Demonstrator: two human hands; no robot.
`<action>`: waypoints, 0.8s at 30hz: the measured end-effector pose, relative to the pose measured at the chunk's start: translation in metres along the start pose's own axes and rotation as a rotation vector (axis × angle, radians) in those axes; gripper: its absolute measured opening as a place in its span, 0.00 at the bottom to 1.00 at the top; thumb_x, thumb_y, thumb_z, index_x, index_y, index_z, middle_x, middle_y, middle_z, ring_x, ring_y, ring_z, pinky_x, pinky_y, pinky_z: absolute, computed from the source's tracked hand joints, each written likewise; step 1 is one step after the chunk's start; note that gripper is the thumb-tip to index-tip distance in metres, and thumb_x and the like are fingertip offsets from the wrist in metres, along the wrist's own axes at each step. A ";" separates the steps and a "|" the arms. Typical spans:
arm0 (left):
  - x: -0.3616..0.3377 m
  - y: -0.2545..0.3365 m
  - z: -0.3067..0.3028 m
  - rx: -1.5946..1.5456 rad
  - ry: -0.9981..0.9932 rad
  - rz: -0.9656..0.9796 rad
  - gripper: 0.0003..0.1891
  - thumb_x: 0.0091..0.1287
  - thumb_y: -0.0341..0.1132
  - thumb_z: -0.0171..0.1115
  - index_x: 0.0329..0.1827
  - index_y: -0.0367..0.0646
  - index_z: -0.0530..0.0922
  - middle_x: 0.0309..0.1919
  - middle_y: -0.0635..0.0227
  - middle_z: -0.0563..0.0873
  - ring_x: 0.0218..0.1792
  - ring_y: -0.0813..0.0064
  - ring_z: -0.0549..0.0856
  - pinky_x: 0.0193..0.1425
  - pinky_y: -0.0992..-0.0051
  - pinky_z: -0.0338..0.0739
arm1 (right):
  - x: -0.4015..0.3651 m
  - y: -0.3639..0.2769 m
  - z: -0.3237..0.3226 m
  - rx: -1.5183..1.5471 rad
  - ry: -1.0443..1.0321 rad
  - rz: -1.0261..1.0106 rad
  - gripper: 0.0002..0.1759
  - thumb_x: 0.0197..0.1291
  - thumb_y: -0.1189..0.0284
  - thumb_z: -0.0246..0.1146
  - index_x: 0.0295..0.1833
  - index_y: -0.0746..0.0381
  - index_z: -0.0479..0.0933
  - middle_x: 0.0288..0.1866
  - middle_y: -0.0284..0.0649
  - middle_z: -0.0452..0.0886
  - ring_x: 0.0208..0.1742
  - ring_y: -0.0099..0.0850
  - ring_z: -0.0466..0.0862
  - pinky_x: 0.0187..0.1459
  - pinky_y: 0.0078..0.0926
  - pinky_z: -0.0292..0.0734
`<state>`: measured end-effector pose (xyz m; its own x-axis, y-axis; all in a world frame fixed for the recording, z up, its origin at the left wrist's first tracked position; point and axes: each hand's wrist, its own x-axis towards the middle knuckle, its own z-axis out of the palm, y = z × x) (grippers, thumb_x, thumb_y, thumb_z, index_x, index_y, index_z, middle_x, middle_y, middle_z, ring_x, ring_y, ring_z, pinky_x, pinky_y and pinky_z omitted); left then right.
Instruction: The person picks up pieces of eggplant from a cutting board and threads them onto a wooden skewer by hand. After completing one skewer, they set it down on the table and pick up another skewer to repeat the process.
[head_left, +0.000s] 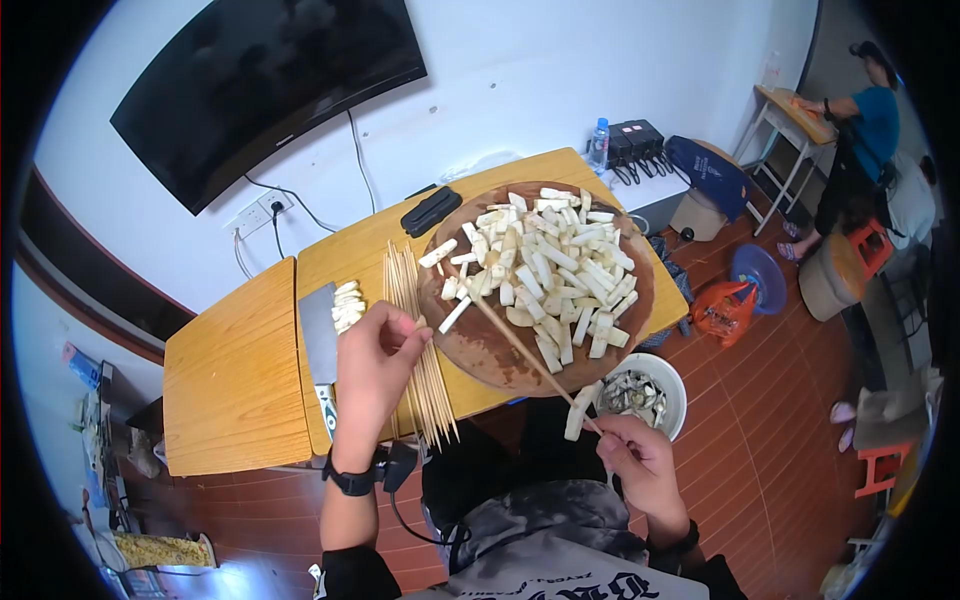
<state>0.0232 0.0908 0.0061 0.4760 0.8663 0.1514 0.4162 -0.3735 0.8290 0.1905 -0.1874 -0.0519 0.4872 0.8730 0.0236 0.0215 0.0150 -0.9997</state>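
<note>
My right hand (640, 462) grips a wooden skewer (525, 352) near one end. A pale vegetable strip (578, 412) is threaded on it close to my fingers, and the skewer's far end reaches over the cut pieces. My left hand (378, 362) is closed in a pinch above a bundle of bare skewers (428, 385); what its fingertips hold, if anything, I cannot tell. A heap of pale vegetable strips (560, 262) covers much of the round wooden board (480, 355). Left of my left hand lies a cleaver (318, 335), with several pale pieces (347, 305) along its blade.
The yellow wooden table (235, 370) stands against the wall. A black case (431, 211) lies behind the board. Below the table's right side is a white bucket (677, 400) of dark scraps. An orange bag (724, 312) and purple basin (760, 278) sit on the floor; a person (868, 130) works at another table.
</note>
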 end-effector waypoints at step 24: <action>-0.077 -0.010 -0.036 -1.027 -0.011 -0.117 0.07 0.67 0.14 0.62 0.45 0.32 0.78 0.45 0.43 0.89 0.45 0.59 0.92 0.44 0.69 0.91 | 0.001 0.000 0.009 -0.166 -0.142 -0.017 0.05 0.67 0.82 0.63 0.45 0.69 0.84 0.31 0.38 0.84 0.27 0.23 0.80 0.30 0.21 0.72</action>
<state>-0.0455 0.0398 0.0058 0.4845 0.8739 0.0399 -0.3993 0.1803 0.8989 0.1833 -0.1824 -0.0515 0.3583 0.9332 0.0271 0.1775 -0.0396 -0.9833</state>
